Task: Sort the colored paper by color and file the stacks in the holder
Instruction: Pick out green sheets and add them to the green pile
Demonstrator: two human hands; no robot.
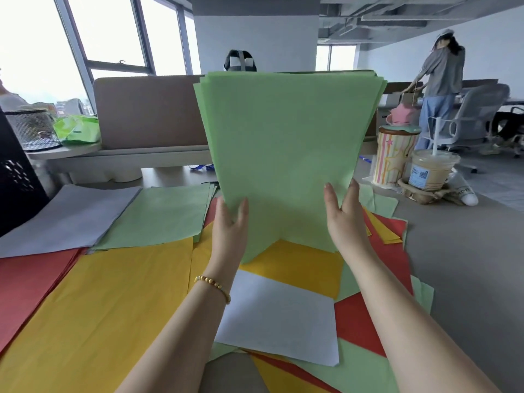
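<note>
Evidently both hands grasp a stack of green sheets (286,154) upright, the left hand (231,225) on its left edge and the right hand (341,214) on its right, lower edge resting on the loose paper below, probably to square the edges before filing. Sorted piles lie to the left on the table (459,245): a grey pile (65,214) far left, a green pile (161,214) beside it, a red pile (31,282) and a yellow pile (113,302) nearer. Unsorted mixed sheets (368,321) lie under the arms. I see no holder for certain.
</note>
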